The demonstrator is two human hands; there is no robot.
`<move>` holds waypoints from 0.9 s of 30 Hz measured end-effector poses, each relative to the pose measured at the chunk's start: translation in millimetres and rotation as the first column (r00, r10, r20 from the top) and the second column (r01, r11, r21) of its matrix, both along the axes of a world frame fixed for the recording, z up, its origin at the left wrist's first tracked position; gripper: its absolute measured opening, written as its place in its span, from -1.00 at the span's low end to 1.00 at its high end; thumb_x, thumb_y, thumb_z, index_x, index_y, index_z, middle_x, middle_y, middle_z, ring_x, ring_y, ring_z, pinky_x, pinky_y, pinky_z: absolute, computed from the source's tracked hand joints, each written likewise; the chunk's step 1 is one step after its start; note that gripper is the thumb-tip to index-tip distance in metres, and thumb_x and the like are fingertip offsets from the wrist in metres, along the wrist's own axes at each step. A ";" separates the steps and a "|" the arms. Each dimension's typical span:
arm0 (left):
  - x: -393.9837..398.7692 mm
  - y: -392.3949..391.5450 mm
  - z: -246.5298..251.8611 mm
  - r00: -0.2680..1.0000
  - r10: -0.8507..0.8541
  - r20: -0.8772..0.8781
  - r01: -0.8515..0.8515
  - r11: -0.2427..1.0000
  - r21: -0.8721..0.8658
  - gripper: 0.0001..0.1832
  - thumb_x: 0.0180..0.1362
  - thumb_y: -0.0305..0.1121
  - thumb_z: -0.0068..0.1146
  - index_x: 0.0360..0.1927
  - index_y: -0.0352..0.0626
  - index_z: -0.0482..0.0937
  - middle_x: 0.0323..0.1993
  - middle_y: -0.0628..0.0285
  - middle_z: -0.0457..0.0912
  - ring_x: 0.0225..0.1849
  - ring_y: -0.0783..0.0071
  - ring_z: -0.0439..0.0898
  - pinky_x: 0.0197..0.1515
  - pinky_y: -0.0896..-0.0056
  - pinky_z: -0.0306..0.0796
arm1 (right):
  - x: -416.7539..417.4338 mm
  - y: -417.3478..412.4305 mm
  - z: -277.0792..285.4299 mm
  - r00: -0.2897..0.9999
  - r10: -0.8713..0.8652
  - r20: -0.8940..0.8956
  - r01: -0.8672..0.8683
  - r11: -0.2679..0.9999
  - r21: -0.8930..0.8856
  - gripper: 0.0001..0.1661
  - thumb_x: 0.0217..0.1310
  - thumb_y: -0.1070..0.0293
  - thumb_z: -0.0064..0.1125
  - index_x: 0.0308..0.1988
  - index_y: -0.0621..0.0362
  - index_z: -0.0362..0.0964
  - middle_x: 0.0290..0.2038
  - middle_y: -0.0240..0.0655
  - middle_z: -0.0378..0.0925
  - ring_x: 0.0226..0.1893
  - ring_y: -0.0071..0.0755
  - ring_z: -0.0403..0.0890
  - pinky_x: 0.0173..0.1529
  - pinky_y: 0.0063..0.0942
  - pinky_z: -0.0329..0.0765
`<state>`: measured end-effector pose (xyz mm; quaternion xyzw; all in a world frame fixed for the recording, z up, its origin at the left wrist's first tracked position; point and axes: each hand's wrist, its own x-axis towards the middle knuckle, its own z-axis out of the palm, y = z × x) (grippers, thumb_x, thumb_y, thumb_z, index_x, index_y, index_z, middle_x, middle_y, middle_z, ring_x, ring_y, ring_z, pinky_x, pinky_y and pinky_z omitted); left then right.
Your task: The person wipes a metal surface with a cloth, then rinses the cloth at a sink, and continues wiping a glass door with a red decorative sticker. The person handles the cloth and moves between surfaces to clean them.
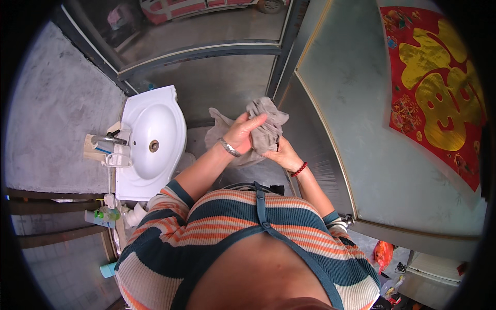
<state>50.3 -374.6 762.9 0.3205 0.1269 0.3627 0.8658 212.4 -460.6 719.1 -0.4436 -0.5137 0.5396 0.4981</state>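
A crumpled grey cloth (267, 133) is bunched between my two hands, in front of my body. My left hand (243, 131) grips it from the left, thumb pressed over its front; a silver bangle circles that wrist. From the lower right, my right hand (285, 154) holds the same bundle, its fingers partly hidden behind the cloth. A red bead bracelet (299, 169) is on the right wrist. Looser grey fabric hangs lower, behind my left hand; whether it belongs to the same piece I cannot tell.
To the left stands a white washbasin (170, 155) with a metal faucet (110, 140) on its wall side. A metal-framed glass panel (201, 77) rises ahead. On the right is a frosted door (348, 116) bearing a red and gold decoration (438, 97). An orange-red plastic bag (383, 255) lies behind, lower right.
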 end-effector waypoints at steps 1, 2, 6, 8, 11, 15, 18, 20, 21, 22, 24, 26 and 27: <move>-0.3 1.8 2.3 1.000 0.004 0.002 -0.004 0.999 0.033 -0.59 0.31 -0.32 0.07 0.19 -0.20 0.39 0.05 0.18 0.55 0.09 0.33 0.55 0.17 0.19 0.43 | 8.9 -1.4 -6.0 1.000 0.005 0.006 -0.005 0.999 -0.043 -0.40 0.06 0.50 0.34 0.12 0.24 0.33 0.02 -0.32 0.48 -0.01 -0.50 0.49 0.11 -0.51 0.42; -2.0 7.6 -1.4 1.000 0.018 0.020 -0.019 1.000 0.022 -0.62 0.30 -0.33 0.09 0.16 -0.19 0.41 0.05 0.19 0.56 0.08 0.34 0.56 0.16 0.19 0.44 | 22.9 -3.8 -13.2 1.000 0.009 0.012 -0.008 0.996 -0.085 -0.45 0.07 0.55 0.32 0.09 0.24 0.36 -0.04 -0.38 0.51 -0.07 -0.58 0.49 0.06 -0.56 0.44; -14.9 19.1 -11.9 0.992 0.090 -0.083 -0.088 0.996 0.029 -0.63 0.28 -0.35 0.13 0.13 -0.18 0.42 0.05 0.19 0.56 0.09 0.32 0.55 0.17 0.16 0.43 | 50.4 -22.6 6.0 0.988 -0.034 -0.151 0.012 0.990 -0.143 -0.63 0.13 0.57 0.26 -0.02 0.20 0.44 -0.16 -0.48 0.58 -0.17 -0.67 0.54 -0.03 -0.64 0.46; -14.6 14.1 -10.3 0.986 0.136 -0.096 -0.133 0.991 0.032 -0.61 0.28 -0.35 0.13 0.15 -0.18 0.40 0.08 0.19 0.54 0.12 0.32 0.53 0.19 0.16 0.41 | 51.9 -31.6 22.2 0.980 -0.061 -0.189 0.026 0.983 -0.180 -0.68 0.17 0.49 0.25 -0.05 0.21 0.46 -0.19 -0.48 0.60 -0.19 -0.64 0.56 -0.05 -0.60 0.47; -17.4 10.9 -11.8 0.983 0.154 -0.104 -0.151 0.988 0.034 -0.60 0.22 -0.47 0.18 0.12 -0.21 0.38 0.05 0.17 0.53 0.05 0.30 0.57 0.15 0.14 0.48 | 51.0 -35.4 30.5 0.990 -0.054 0.133 0.083 0.972 -0.222 -0.76 0.25 0.30 0.20 -0.16 0.23 0.52 -0.34 -0.44 0.63 -0.29 -0.61 0.58 -0.18 -0.52 0.49; -18.7 -1.0 -25.5 0.872 0.221 -0.436 -0.198 0.975 0.098 -0.65 0.21 -0.51 0.13 0.07 -0.20 0.40 -0.01 0.16 0.56 0.00 0.31 0.60 -0.05 0.17 0.60 | 64.7 -51.6 20.2 0.795 -0.079 0.601 0.189 0.974 -0.121 -0.55 0.34 0.04 0.10 -0.31 0.26 0.58 -0.62 -0.43 0.51 -0.53 -0.66 0.41 -0.41 -0.46 0.39; -16.5 -1.2 -33.0 0.795 0.194 -0.575 -0.202 0.978 0.051 -0.75 0.20 -0.45 0.18 -0.06 -0.18 0.46 -0.16 0.21 0.60 -0.16 0.39 0.65 -0.20 0.28 0.63 | 71.4 -63.7 33.9 0.972 -0.176 0.153 0.201 0.966 -0.162 -0.54 0.37 0.04 0.07 -0.28 0.25 0.59 -0.56 -0.62 0.45 -0.51 -0.74 0.32 -0.43 -0.54 0.33; -18.7 7.9 -39.4 0.831 0.155 -0.534 -0.134 0.988 0.077 -0.77 0.20 -0.40 0.20 -0.09 -0.18 0.48 -0.19 0.23 0.61 -0.19 0.42 0.64 -0.23 0.31 0.63 | 78.1 -71.7 50.3 0.988 -0.152 -0.008 0.149 0.976 -0.157 -0.62 0.36 0.06 0.10 -0.22 0.16 0.59 -0.41 -0.66 0.46 -0.42 -0.79 0.29 -0.36 -0.67 0.27; -12.4 11.8 -37.7 0.852 0.131 -0.507 -0.097 0.991 0.094 -0.77 0.20 -0.38 0.21 -0.11 -0.18 0.49 -0.21 0.24 0.61 -0.21 0.43 0.64 -0.24 0.32 0.63 | 84.1 -70.6 50.5 0.984 -0.153 -0.094 0.146 0.986 -0.081 -0.65 0.35 0.07 0.12 -0.19 0.13 0.59 -0.35 -0.65 0.46 -0.39 -0.81 0.27 -0.33 -0.70 0.24; -5.0 8.0 -30.3 0.843 0.140 -0.519 -0.078 0.987 0.140 -0.76 0.20 -0.32 0.22 -0.14 -0.19 0.51 -0.27 0.26 0.62 -0.28 0.48 0.63 -0.28 0.38 0.62 | 87.2 -73.2 51.9 0.970 -0.155 -0.186 0.137 0.985 -0.107 -0.65 0.38 0.12 0.08 -0.06 0.16 0.53 -0.17 -0.56 0.51 -0.23 -0.76 0.40 -0.16 -0.68 0.35; -6.7 10.9 -43.3 0.747 0.123 -0.653 0.082 0.958 0.273 -0.75 0.21 -0.30 0.22 -0.14 -0.20 0.50 -0.29 0.27 0.61 -0.32 0.51 0.63 -0.31 0.45 0.59 | 71.7 -79.9 59.9 0.879 -0.227 -0.419 0.194 0.974 -0.119 -0.61 0.41 0.14 0.03 0.02 0.20 0.46 -0.09 -0.47 0.52 -0.13 -0.66 0.47 -0.03 -0.60 0.42; 4.2 12.1 -46.6 0.673 0.176 -0.718 0.199 0.892 0.405 -0.71 0.20 -0.21 0.24 -0.20 -0.20 0.50 -0.40 0.32 0.60 -0.47 0.60 0.58 -0.45 0.57 0.47 | 67.9 -78.1 68.7 0.789 -0.188 -0.585 0.187 0.980 -0.064 -0.56 0.43 0.17 -0.03 0.13 0.25 0.34 0.03 -0.30 0.53 0.05 -0.47 0.52 0.18 -0.45 0.44; 3.8 14.1 -56.4 0.607 0.196 -0.771 0.282 0.853 0.439 -0.73 0.20 -0.18 0.25 -0.28 -0.19 0.52 -0.45 0.34 0.59 -0.54 0.60 0.56 -0.49 0.58 0.44 | 63.2 -76.0 77.6 0.776 -0.189 -0.601 0.197 0.979 -0.053 -0.54 0.43 0.16 -0.02 0.13 0.25 0.35 0.03 -0.29 0.52 0.03 -0.47 0.52 0.15 -0.45 0.45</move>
